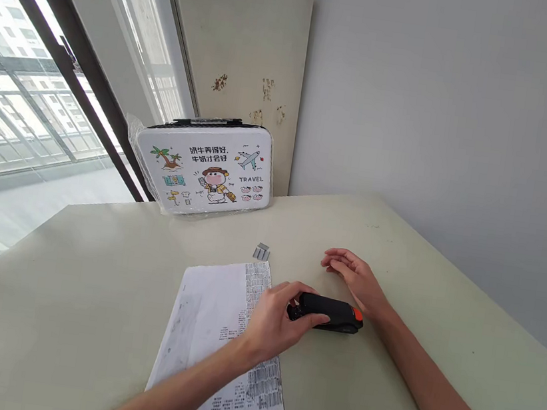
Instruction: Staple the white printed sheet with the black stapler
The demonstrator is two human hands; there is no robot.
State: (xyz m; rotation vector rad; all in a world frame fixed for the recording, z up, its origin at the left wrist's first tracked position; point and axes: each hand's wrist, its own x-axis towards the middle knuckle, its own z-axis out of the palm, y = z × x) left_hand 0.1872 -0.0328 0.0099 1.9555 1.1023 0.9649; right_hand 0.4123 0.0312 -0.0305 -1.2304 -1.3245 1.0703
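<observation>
Okay, clamping black stapler [332,312] in left hand [275,318], just right of printed sheet [216,291]. Running crosswise, orange end [358,314] toward right wrist [380,310]. Seeing nothing in loosely curled right hand [357,278].

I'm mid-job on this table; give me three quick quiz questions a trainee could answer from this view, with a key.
1. Multiple choice: which grips the black stapler?
A) The left hand only
B) The right hand only
C) Both hands

2. True or false: the right hand is holding the small grey strips.

3. Fill in the blank: the small grey strips lie on the table between the upright travel case and the printed ____.

Key: 1. A; 2. False; 3. paper
</observation>
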